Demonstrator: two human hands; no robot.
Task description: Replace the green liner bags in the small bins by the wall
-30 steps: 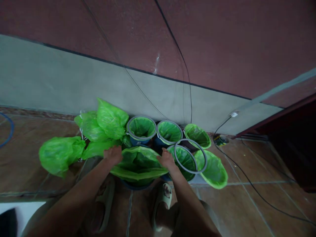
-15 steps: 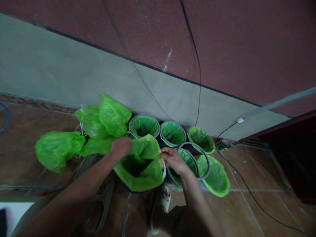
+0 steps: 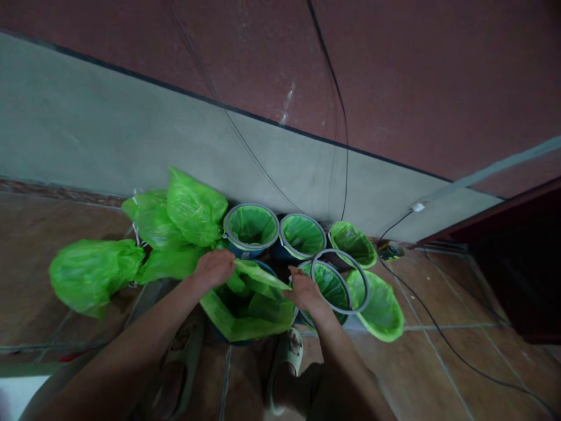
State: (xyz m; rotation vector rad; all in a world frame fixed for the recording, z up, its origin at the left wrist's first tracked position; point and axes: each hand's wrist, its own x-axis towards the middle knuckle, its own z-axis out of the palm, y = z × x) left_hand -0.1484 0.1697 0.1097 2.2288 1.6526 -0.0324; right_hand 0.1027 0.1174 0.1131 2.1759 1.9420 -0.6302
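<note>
A green garbage bag (image 3: 245, 324) lines a blue bin in front of my feet, its mouth spread wide. My left hand (image 3: 215, 268) pinches the bag's far edge on the left. At the right end of that same edge, my right hand (image 3: 303, 287) grips the plastic with bent fingers. Between the two hands the edge is pulled into a taut strip, and part of the blue bin's rim (image 3: 266, 268) shows behind it. Just right of my right hand, a loose grey ring (image 3: 367, 292) rests over a lined bin (image 3: 326, 286).
Two lined bins with grey rims (image 3: 252, 225) stand by the wall. Tied green bags (image 3: 94, 272) lie on the left. Two more lined bins (image 3: 377, 310) are at the right, near a black cable (image 3: 432, 316). My slippers (image 3: 287, 356) are on the tiled floor.
The far edge of the bag has been drawn straight between my hands and folded inward, baring the blue rim behind. My right hand has moved to that far edge. The view has shifted slightly.
</note>
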